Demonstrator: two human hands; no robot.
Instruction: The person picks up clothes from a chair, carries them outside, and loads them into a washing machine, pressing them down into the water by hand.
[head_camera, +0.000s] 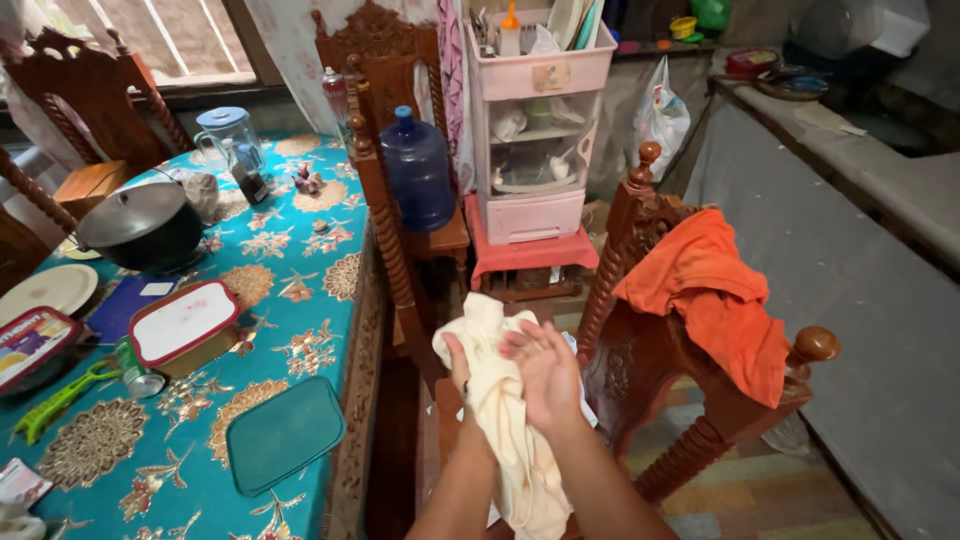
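Low in the middle of the frame, a cream cloth (505, 420), soft and crumpled, hanging in loose folds from a bunched top down to the bottom edge. Pale yellowish-white, plain, no pattern to make out, a slightly whiter layer showing at its right edge.

Left hand (458, 362) mostly hidden behind the cloth, thumb and part of the palm showing at the cloth's left side; grip not clear enough to tell. Right hand (543, 372) laid flat against the front of the cloth, fingers together and pointing toward the upper left, pressing the fabric toward the other hand. Both forearms rising from the bottom edge.

Just right of the hands, a carved wooden chair (660, 350) with an orange towel (715, 295) draped over its back. Filling the left of the frame, a table under a teal floral tablecloth (290, 300), bearing a green lid (285, 432) near its lower right corner, a red-rimmed container (183, 325), a black pot (145, 228) and a glass jug (230, 145) toward the upper left. At top centre, a blue water bottle (417, 170) on another chair, beside a pink plastic drawer unit (535, 150).
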